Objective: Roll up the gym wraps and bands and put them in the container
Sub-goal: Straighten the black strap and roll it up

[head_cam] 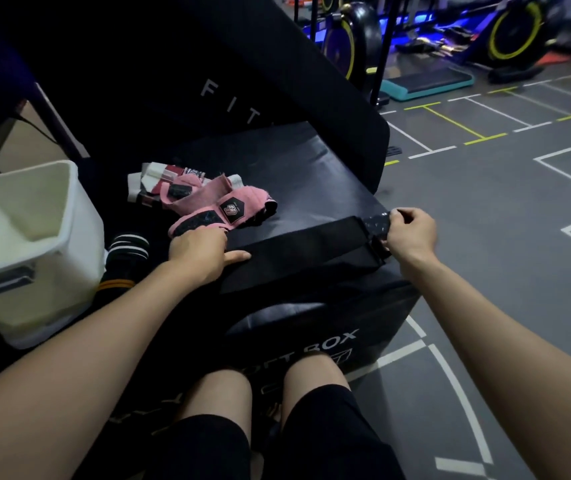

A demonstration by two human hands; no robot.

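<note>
Black wrap [297, 247] stretched flat across soft box [311, 161], frame center. Right hand [412, 233] fingers pinch its right end; left hand [201, 251] presses left end, fingers straight. Pink wraps [214, 206] above; white container [31, 237] left.

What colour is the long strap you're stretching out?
Black, the long fabric wrap on the padded box; head view shows it.

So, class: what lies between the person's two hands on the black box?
In the head view, the black wrap stretches flat from the left hand to the right hand.
</note>
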